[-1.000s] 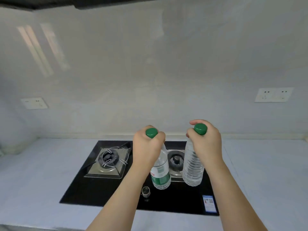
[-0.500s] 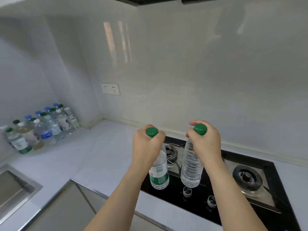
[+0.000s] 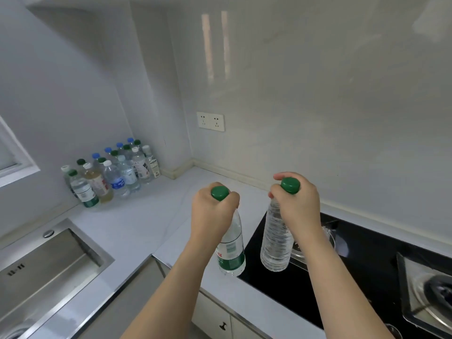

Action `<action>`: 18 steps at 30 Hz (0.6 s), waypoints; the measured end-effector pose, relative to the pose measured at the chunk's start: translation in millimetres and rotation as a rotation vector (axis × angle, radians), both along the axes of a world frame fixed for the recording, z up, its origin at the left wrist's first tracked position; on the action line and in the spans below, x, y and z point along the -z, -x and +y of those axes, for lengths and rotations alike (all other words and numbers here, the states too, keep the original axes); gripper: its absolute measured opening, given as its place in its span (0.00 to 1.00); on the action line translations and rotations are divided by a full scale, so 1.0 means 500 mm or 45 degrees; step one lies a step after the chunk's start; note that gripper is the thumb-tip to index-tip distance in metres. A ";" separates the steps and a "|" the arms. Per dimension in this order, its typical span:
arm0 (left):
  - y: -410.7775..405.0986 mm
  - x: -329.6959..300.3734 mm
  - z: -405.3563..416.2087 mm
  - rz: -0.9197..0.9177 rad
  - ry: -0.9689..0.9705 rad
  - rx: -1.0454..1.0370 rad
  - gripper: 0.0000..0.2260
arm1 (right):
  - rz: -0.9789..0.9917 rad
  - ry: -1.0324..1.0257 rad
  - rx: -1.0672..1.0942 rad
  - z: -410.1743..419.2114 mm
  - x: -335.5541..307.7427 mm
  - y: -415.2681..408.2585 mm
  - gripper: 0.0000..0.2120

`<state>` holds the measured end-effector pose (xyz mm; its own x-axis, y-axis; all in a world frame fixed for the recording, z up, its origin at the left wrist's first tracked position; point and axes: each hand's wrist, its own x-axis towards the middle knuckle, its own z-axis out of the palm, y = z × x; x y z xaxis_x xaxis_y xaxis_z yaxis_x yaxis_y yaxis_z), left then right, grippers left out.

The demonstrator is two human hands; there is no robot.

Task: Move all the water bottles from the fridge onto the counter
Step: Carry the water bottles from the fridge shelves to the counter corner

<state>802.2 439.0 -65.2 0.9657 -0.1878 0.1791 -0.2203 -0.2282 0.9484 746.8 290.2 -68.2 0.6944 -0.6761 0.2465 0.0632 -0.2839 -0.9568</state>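
Two water-filled bottles [image 3: 231, 255] [image 3: 276, 243], both gripped.

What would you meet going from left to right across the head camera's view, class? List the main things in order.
Sink → cluster of bottles in the corner → wall socket → green-labelled bottle held by the left hand → clear bottle held by the right hand → stove burner.

labelled bottle [image 3: 231, 255] green label, print too blurred to read

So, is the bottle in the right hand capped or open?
Capped: a green cap sits on the clear bottle that the right hand grips.
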 end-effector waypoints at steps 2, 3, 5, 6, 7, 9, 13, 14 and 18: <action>-0.029 0.006 0.004 0.011 -0.004 -0.015 0.13 | 0.012 -0.005 -0.017 0.003 0.004 -0.034 0.11; -0.050 0.013 0.006 0.021 -0.011 -0.023 0.12 | 0.020 -0.017 -0.029 0.004 0.009 -0.059 0.11; -0.086 0.022 0.004 0.028 -0.031 -0.039 0.10 | 0.023 -0.029 -0.055 0.002 0.016 -0.101 0.11; -0.112 0.026 0.001 0.031 -0.046 -0.054 0.09 | 0.022 -0.036 -0.070 -0.001 0.021 -0.130 0.11; -0.128 0.028 0.000 0.031 -0.062 -0.066 0.08 | 0.029 -0.034 -0.084 -0.003 0.022 -0.148 0.11; -0.166 0.029 -0.007 0.032 -0.081 -0.082 0.06 | 0.030 -0.031 -0.108 -0.013 0.024 -0.187 0.11; -0.253 0.030 -0.040 0.024 -0.088 -0.130 0.06 | 0.017 -0.039 -0.127 -0.047 0.026 -0.273 0.11; -0.272 0.030 -0.048 0.029 -0.088 -0.145 0.06 | 0.019 -0.035 -0.127 -0.055 0.026 -0.292 0.11; -0.329 0.032 -0.068 0.058 -0.037 -0.144 0.10 | 0.028 -0.028 -0.147 -0.075 0.030 -0.358 0.11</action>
